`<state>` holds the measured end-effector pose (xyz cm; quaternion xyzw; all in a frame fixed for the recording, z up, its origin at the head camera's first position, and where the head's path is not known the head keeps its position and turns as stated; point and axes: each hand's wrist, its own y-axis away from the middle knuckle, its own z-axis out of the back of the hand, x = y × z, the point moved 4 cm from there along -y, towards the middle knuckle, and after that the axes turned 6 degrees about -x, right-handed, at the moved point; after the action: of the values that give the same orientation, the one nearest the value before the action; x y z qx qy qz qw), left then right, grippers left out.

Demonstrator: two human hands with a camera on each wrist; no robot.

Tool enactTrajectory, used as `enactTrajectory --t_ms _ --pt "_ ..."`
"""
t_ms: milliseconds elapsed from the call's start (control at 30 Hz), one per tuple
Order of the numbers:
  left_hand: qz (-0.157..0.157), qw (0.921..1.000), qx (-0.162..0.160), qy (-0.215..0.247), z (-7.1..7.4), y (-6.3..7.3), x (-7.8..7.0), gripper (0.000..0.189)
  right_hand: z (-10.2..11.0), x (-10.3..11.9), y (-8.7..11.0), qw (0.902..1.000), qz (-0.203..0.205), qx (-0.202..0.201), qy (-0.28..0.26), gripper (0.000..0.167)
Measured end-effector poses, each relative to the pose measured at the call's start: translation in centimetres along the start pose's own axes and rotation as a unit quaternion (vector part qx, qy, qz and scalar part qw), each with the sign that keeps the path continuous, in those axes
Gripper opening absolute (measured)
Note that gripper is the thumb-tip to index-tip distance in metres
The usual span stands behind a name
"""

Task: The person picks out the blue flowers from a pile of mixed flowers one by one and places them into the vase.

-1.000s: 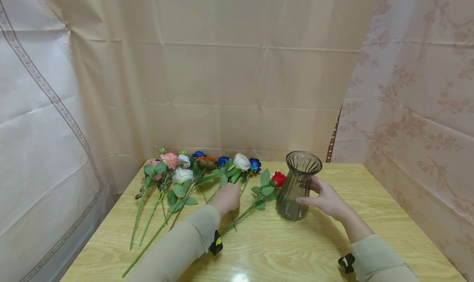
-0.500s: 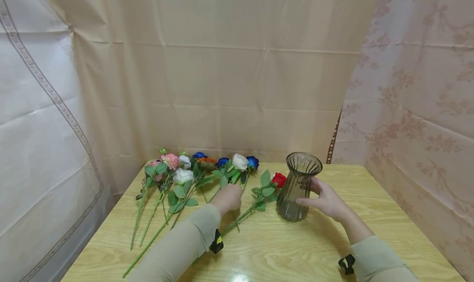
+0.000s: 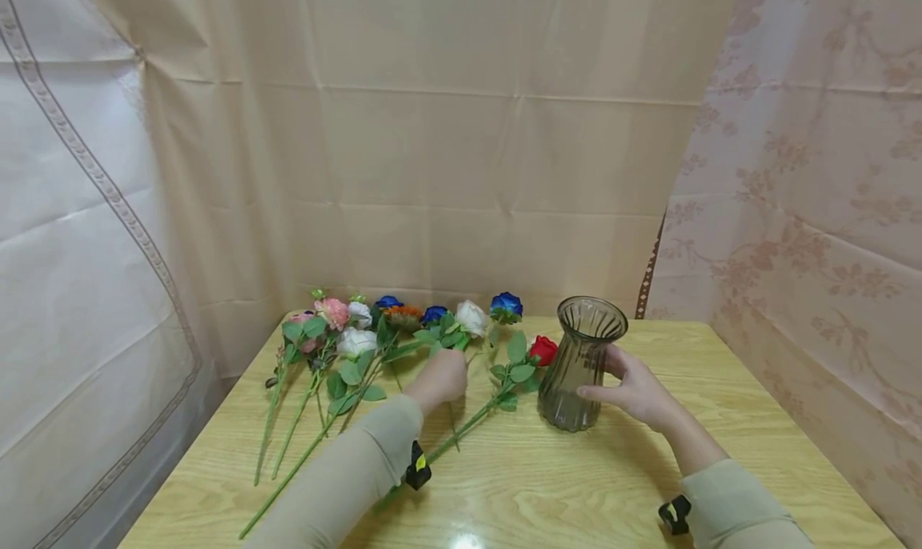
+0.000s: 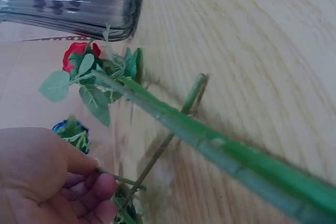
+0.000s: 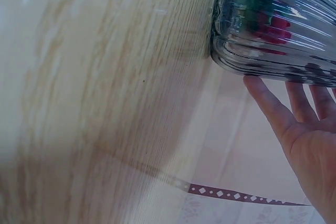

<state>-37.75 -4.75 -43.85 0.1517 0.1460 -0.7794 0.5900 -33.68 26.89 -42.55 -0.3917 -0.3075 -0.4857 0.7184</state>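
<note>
In the head view my left hand [image 3: 441, 379] is among the flowers, and its thumb and fingers pinch a thin stem [image 4: 107, 172] in the left wrist view. That stem belongs to a blue rose [image 3: 507, 307], whose head stands raised at the table's far edge. Close beside it is a white rose [image 3: 471, 318]. My right hand [image 3: 637, 389] holds a ribbed, smoky glass vase [image 3: 572, 381] from its right side, thumb in front and fingers behind. The vase stands upright on the table. Just left of it lies a red rose [image 3: 543, 350] with a long green stem.
Several more artificial flowers lie on the wooden table [image 3: 720, 421] at the left, including a pink flower [image 3: 332, 314], another white rose [image 3: 356, 342] and an orange flower [image 3: 403, 317]. Their stems point toward the front. A beige curtain [image 3: 461, 149] hangs behind the table.
The blue rose has risen and shifted slightly right, away from the white rose, with my left hand pinching its stem. My right hand and the vase have stayed in place.
</note>
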Motion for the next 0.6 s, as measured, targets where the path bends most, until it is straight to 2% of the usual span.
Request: enactTrajectory --t_ms 267,467,600 --pt "-0.033 0.9963 -0.056 0.056 1.7 0.2 0.2 0.037 -0.1 0.1 0.0 0.9999 0.012 0.002 -0.005 0.088" --pt "-0.059 0.9899 -0.118 0.051 3.5 0.1 0.2 0.021 -0.1 0.0 0.0 0.9998 0.018 0.002 -0.008 0.088" --pt "-0.075 0.9846 -0.143 0.066 4.8 0.6 -0.1 0.016 0.0 0.0 0.0 0.9998 0.015 0.003 -0.008 0.089"
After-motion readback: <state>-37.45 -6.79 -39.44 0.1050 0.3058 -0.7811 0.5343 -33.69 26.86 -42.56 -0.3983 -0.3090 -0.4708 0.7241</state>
